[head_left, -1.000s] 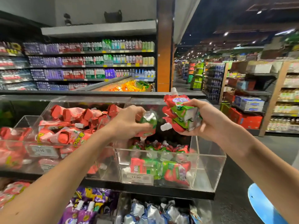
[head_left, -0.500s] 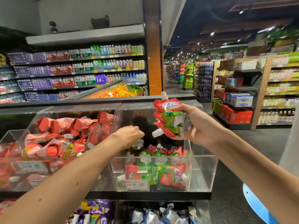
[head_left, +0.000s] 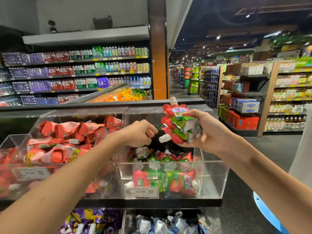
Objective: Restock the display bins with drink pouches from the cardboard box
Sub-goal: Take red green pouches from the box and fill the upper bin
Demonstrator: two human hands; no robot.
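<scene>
Change: my left hand (head_left: 140,132) has risen from the clear bin (head_left: 212,176) toward the pouch bundle (head_left: 179,125).
Left fingers (head_left: 150,131): loosely curled, empty.
Right side: my right hand (head_left: 209,134) clasps the pouch bundle.

A supermarket: price-tagged display bins (head_left: 214,179) before long stocked shelves (head_left: 76,73).

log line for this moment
right hand: holds pouch bunch | left hand: beside bunch, grip unclear | bin: partly filled
</scene>
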